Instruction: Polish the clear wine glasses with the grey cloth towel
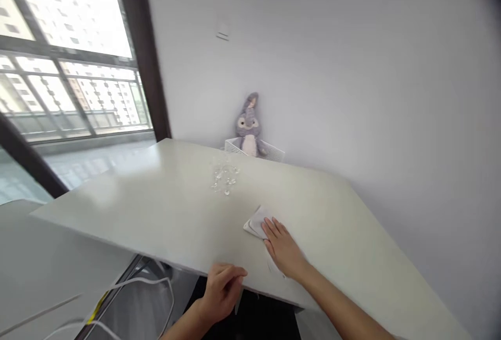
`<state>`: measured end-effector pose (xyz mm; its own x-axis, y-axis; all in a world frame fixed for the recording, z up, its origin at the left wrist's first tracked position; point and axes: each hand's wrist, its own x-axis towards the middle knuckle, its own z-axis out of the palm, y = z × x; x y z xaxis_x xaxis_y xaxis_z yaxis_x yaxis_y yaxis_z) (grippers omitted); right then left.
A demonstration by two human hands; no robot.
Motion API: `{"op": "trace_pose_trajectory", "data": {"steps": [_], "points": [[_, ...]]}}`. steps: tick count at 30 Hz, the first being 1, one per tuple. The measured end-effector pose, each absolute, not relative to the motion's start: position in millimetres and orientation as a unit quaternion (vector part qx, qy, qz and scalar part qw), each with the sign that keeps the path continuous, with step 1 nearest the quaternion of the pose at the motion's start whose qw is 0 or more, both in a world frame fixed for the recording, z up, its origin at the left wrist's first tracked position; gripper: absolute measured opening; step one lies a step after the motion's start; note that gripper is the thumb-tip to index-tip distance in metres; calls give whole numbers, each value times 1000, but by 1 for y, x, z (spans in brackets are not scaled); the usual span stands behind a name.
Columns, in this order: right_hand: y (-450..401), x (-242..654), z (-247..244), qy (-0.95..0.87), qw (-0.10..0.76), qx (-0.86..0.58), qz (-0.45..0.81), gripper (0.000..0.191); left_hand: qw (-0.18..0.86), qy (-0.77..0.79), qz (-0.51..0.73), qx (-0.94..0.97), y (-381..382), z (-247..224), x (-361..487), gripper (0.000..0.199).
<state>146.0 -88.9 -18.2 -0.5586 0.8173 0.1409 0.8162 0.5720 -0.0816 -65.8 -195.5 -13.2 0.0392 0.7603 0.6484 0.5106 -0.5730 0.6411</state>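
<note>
My right hand (285,251) presses down on a folded white cloth (256,221) on the tabletop, its fingers stretched forward over the near part of it. A pale edge of it also shows below the palm; the rest is covered by the hand. At the table's near edge, my left hand (224,290) is curled into a loose fist with nothing visible in it. Beyond both hands, several small clear, shiny pieces (226,175) lie in a loose cluster on the white table (164,209).
A grey plush rabbit (249,123) sits in a white mesh basket (276,153) against the wall. White cables (136,280) hang below the table's near left edge. At left is a large window (74,68) with a dark frame.
</note>
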Motion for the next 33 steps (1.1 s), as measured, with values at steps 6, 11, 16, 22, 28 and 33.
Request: {"op": "trace_pose_trajectory", "data": {"steps": [6,11,16,22,28,33], "points": [[-67,55,-7,-940,109,-323,33,47,270,536,644,474,-184,-3,-74,22],[-59,12,-3,-972,137,-183,61,45,372,407,805,219,-128,36,-84,15],[-41,28,-7,-951,200,-219,84,18,506,374,777,15,-67,48,-101,22],[11,94,-12,-690,445,-435,369,28,646,383,660,-30,-12,31,-99,25],[29,136,-6,-458,564,-383,570,39,677,350,647,-22,18,25,-86,22],[25,154,5,-456,545,-385,589,48,661,298,689,-1,21,27,-87,21]]}}
